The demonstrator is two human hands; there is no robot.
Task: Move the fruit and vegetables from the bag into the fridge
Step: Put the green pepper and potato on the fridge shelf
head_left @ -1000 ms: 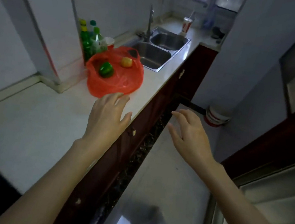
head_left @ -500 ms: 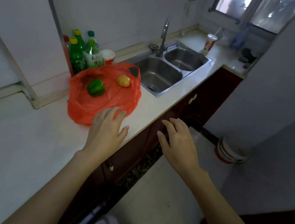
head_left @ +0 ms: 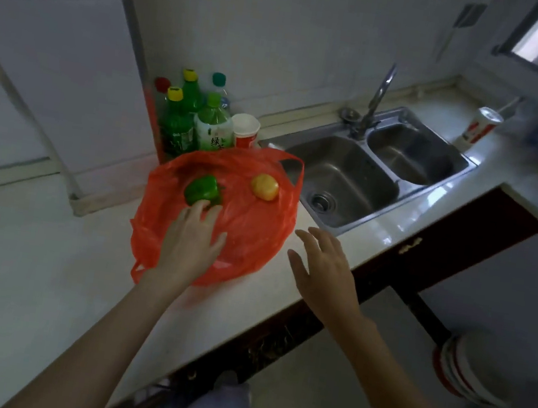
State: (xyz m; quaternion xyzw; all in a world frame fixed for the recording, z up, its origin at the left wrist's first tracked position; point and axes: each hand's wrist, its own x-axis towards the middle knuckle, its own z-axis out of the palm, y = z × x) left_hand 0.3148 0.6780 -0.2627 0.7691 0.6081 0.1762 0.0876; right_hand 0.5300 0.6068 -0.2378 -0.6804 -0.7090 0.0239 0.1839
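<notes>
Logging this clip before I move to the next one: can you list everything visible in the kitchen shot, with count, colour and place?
thin plastic bag: 1, red-orange, on the counter left of the sink
bell pepper: 1, green, on the bag, left part
round fruit: 1, yellow, on the bag, right part
plastic bottles: about 5, mostly green, behind the bag by the wall
paper cup: 1, red and white, beside the bottles
steel double sink: 1, silver, right of the bag
tall cup: 1, red and white, beyond the sink
left hand: open, fingertips at the pepper
right hand: open, at the counter edge
</notes>
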